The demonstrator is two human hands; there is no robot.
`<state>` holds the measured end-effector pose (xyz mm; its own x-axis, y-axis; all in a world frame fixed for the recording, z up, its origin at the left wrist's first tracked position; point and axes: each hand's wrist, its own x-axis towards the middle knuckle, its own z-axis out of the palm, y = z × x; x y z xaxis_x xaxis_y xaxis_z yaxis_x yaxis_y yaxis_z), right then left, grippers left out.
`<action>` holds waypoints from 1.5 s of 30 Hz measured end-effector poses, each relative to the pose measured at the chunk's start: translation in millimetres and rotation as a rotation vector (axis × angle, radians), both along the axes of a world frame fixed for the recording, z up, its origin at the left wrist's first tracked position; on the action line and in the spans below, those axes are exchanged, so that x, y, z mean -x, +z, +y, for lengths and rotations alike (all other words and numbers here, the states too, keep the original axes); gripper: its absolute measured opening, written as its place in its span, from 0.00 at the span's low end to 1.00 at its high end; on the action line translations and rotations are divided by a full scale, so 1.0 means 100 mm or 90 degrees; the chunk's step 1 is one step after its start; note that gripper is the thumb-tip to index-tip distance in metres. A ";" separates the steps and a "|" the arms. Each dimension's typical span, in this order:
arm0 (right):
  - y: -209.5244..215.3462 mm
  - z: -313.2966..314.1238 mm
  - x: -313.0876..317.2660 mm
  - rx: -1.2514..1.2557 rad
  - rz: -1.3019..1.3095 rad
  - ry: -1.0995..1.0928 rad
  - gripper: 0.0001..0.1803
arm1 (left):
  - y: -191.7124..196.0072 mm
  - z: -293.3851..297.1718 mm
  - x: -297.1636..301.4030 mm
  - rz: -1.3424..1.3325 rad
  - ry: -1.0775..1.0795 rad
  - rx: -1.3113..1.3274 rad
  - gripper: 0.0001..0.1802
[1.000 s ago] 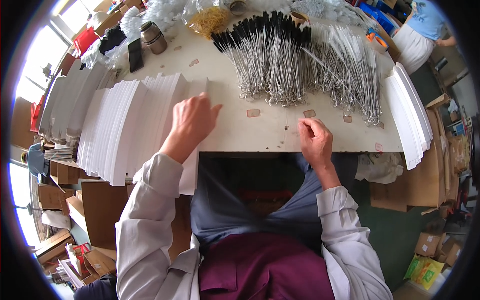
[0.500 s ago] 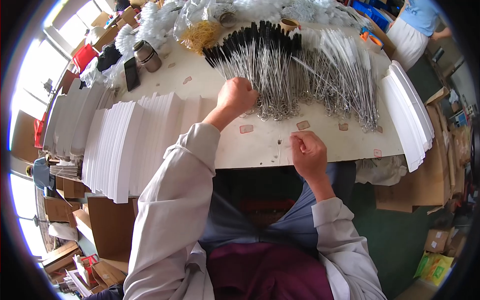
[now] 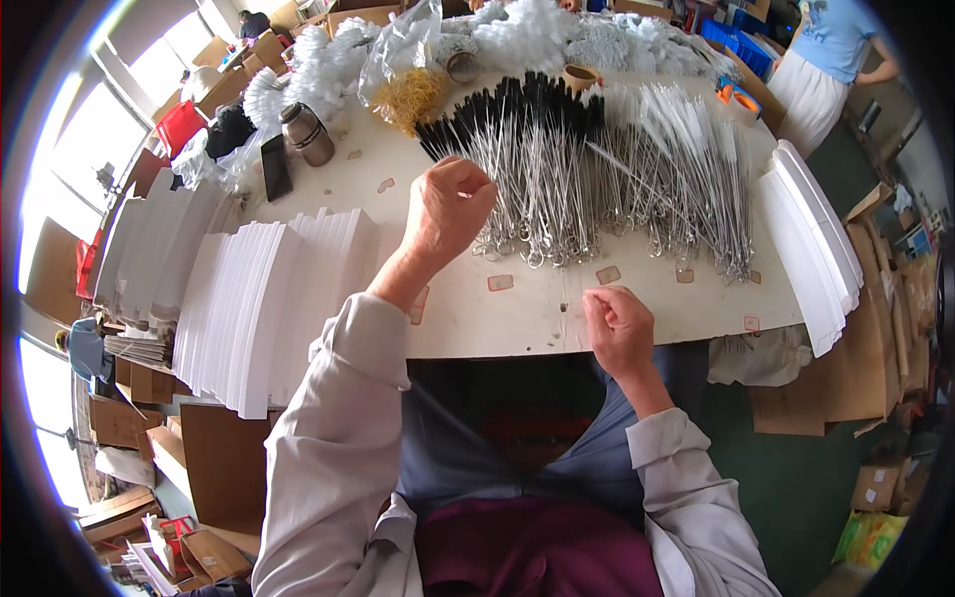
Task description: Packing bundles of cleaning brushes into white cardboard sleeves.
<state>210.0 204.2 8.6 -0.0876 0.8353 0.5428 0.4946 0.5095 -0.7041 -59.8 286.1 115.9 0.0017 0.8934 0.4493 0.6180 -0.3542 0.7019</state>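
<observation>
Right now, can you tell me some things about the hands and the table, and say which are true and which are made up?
1. The left hand is over the wire brushes. True.
2. The right hand is up by the brushes too. False: it sits at the table's near edge.
3. White paper stacks lie on the left. True.
4. The brushes with black tips are on the floor. False: they lie on the table.

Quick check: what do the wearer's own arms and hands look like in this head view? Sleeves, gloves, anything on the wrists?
Both arms wear long, loose, pale grey-white shirt sleeves with creased fabric, ending in plain cuffs at the wrists. The left hand and right hand are bare: no gloves. No watch, bracelet or ring can be made out, and no markings or print show on either sleeve.
</observation>
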 end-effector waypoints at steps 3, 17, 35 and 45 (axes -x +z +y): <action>0.16 0.09 0.15 -0.025 0.042 0.051 0.05 | 0.10 -0.11 0.08 -0.100 -0.028 0.026 0.05; 1.00 1.00 1.27 0.675 0.663 0.477 0.30 | 0.16 -0.86 -0.11 0.001 -0.120 -0.203 0.06; 0.80 0.46 0.23 0.497 0.736 0.217 0.16 | -0.41 -1.61 -0.91 0.263 -0.279 -0.180 0.14; 0.40 0.47 -1.76 0.223 0.352 -0.202 0.18 | -0.29 -1.19 -1.46 0.141 -0.336 -0.028 0.11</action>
<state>385.9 251.2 48.6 0.3975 0.9079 0.1335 0.1055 0.0993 -0.9894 86.5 167.5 87.1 0.5407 0.7261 0.4247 0.4794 -0.6809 0.5537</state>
